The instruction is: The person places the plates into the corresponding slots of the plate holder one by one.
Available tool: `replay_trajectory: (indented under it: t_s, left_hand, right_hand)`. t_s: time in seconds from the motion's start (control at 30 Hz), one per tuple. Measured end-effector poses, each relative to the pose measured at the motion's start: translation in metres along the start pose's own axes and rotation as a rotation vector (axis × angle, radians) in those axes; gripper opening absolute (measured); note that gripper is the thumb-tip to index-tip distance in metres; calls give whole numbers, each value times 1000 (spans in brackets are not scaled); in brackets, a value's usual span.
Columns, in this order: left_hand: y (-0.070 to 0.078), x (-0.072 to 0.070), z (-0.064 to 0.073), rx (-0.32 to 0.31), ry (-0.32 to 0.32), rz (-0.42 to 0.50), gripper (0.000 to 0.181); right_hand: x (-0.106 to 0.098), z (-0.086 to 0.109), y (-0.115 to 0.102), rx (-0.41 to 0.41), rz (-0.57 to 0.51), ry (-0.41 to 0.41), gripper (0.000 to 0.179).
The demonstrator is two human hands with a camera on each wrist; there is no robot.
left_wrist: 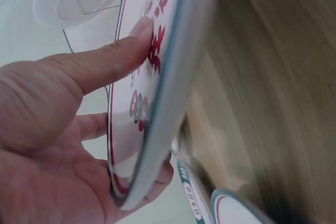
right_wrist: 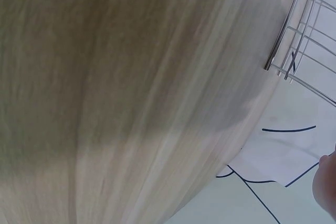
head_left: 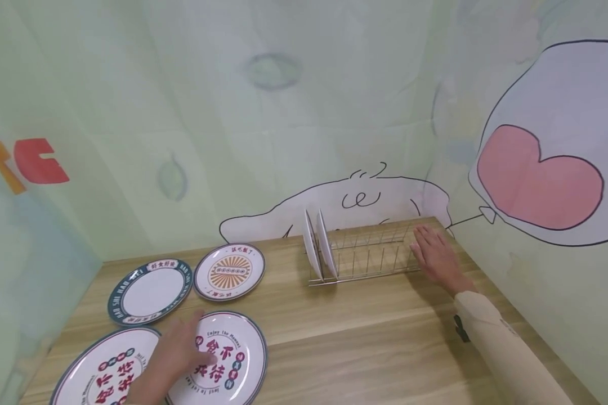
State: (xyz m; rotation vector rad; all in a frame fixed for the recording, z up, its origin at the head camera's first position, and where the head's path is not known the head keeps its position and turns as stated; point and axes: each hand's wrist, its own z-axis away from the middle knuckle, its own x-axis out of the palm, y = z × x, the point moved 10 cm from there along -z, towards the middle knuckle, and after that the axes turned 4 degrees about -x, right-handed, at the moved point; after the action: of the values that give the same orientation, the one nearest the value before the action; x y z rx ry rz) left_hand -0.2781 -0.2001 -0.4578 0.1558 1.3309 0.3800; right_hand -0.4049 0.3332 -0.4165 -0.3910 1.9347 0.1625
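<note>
My left hand holds a white plate with red characters and a blue-green rim by its left edge. In the left wrist view the thumb lies across the plate's face, with fingers behind it; the plate looks tilted there. Over at the right end of a wire dish rack, my right hand has its fingers extended by the end wires; whether they touch is unclear. Only a fingertip of it shows in the right wrist view. Two white plates stand upright in the rack's left end.
Left of the held plate lies a larger similar plate. Behind are a green-rimmed plate and a smaller plate with an orange sunburst. All lie on a wooden table, with printed cloth walls around it.
</note>
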Motion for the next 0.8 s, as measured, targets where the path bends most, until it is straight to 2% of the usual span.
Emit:
replay_trajectory:
  t_s: [0.13,0.43,0.63,0.8]
  left_hand:
    - [0,-4,2,3,-29,7,105]
    - [11,-28,13,73,-34,12,84]
    - [25,-43,27,155,-6,59,64]
    - [36,-46,36,196,-19,95,57]
  right_hand:
    - [0,0,-1,-5,6,7,52]
    - [0,0,0,2,5,11,52]
    - [-1,-1,0,6,-19,14,53]
    - [-2,0,-2,-21,-17,57,51]
